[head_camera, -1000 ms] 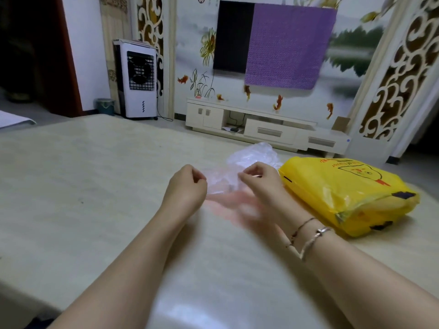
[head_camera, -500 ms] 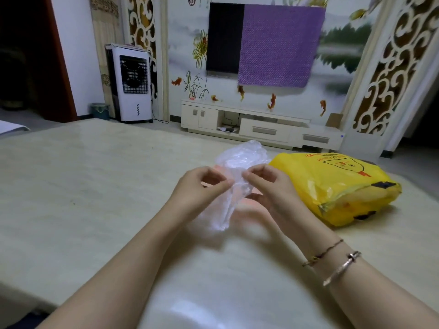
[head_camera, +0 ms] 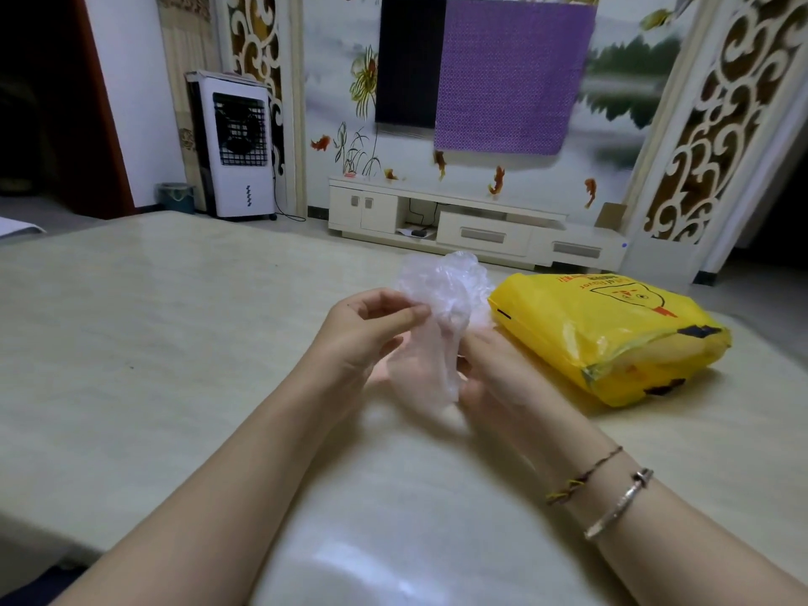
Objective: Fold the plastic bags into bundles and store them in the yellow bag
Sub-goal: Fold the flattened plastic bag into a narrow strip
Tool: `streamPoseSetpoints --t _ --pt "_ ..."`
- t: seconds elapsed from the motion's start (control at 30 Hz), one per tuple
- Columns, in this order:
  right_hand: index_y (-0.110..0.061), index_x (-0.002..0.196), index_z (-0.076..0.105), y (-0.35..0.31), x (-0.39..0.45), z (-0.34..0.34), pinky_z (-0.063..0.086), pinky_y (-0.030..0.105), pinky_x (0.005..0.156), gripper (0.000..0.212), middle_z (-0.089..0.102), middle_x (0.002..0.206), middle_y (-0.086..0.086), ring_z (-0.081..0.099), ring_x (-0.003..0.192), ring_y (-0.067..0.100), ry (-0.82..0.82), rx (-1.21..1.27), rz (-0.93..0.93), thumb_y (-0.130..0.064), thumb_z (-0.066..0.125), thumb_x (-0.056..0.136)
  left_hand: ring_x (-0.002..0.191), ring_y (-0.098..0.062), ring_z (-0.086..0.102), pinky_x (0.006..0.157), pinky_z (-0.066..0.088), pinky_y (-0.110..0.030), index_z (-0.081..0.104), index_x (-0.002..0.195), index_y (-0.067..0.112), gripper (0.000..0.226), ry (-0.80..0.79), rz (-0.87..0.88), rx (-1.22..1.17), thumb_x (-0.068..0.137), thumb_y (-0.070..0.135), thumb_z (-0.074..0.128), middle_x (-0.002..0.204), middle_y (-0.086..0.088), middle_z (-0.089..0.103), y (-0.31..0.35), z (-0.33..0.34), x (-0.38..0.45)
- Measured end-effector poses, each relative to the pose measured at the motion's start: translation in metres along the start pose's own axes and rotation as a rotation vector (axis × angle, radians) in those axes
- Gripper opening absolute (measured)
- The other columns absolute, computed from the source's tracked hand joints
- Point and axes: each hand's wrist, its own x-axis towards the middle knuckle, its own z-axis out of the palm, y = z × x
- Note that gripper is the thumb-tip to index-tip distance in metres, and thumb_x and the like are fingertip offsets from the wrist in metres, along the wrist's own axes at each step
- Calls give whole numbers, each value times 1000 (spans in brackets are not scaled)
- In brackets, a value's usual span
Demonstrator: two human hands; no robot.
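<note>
A thin clear plastic bag [head_camera: 441,299] hangs crumpled between my hands above the beige table [head_camera: 131,343]. My left hand [head_camera: 363,330] pinches its upper edge between thumb and fingers. My right hand [head_camera: 494,369] is blurred and sits against the bag's lower right side, its fingertips hidden behind the film, apparently holding it. The yellow bag [head_camera: 612,334] lies on its side on the table just right of my hands, bulging, with its mouth facing the near right.
A white air cooler [head_camera: 234,146] stands on the floor beyond the table's far left. A low white TV cabinet [head_camera: 476,229] runs along the back wall under a screen half covered by purple cloth [head_camera: 507,76].
The clear bag went from spread flat between my hands to gathered into a narrow hanging strip. My hands came closer together, and my right hand dropped lower along the bag.
</note>
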Motion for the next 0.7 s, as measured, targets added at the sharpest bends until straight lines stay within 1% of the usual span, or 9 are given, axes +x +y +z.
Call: streamPoseSetpoints --t 0.07,0.17,0.23,0.27,0.3,0.37,0.5,0.6,0.7 --pt "-15 55 73 -1 -3 4 48 16 53 50 65 58 -6 63 61 6 -52 49 11 -3 48 96 80 -19 61 82 50 -29 64 75 9 11 -15 32 -9 71 7 74 80 -9 65 1 2 -2" --pt "-10 71 75 -3 -4 5 53 21 57 31 68 65 2 66 63 10 -94 90 11 -4 53 93 73 -17 61 75 52 -26 59 71 9 16 3 45 -6 72 5 74 75 -8 62 3 1 -3" --pt "-3 93 68 -4 -2 1 56 25 61 13 69 72 4 67 67 14 2 104 23 -10 57 92 65 -14 63 68 55 -24 56 70 10 20 29 27 -39 79 1 71 69 -4 63 4 -1 -3" --pt "-2 100 63 -5 1 -3 55 27 63 13 69 75 4 67 70 16 71 119 31 -10 56 92 61 -12 62 64 55 -22 56 71 11 20 52 21 -41 80 2 71 67 -2 62 5 -3 -3" --pt "-2 104 60 -6 4 -7 54 28 64 14 68 77 3 66 72 16 134 159 26 -8 53 93 57 -10 60 61 54 -21 56 72 12 20 79 19 -34 81 4 72 64 0 61 6 -4 -3" --pt "-3 97 59 -11 7 -15 54 27 62 12 66 78 5 65 68 17 251 270 -11 -2 48 92 54 -9 56 56 53 -21 55 72 13 21 128 26 -12 81 5 73 61 3 58 6 -6 -3" --pt "-5 97 52 -14 11 -30 56 32 60 13 61 81 12 66 61 22 414 338 -17 -5 40 93 50 -8 51 52 52 -22 55 72 9 22 225 100 266 81 3 74 71 -3 54 1 -9 -2" --pt "-8 104 47 -11 15 -34 54 32 54 10 57 75 9 63 53 22 509 254 -28 -10 39 98 48 -9 46 52 53 -25 56 76 9 20 189 91 405 81 6 75 77 -6 50 -3 -8 -2" --pt "-11 94 52 -14 14 -35 43 25 51 10 54 70 6 53 55 18 470 0 -90 -18 47 99 67 -14 56 67 56 -31 58 97 11 33 151 -27 334 80 34 74 97 -4 59 2 -5 -4"
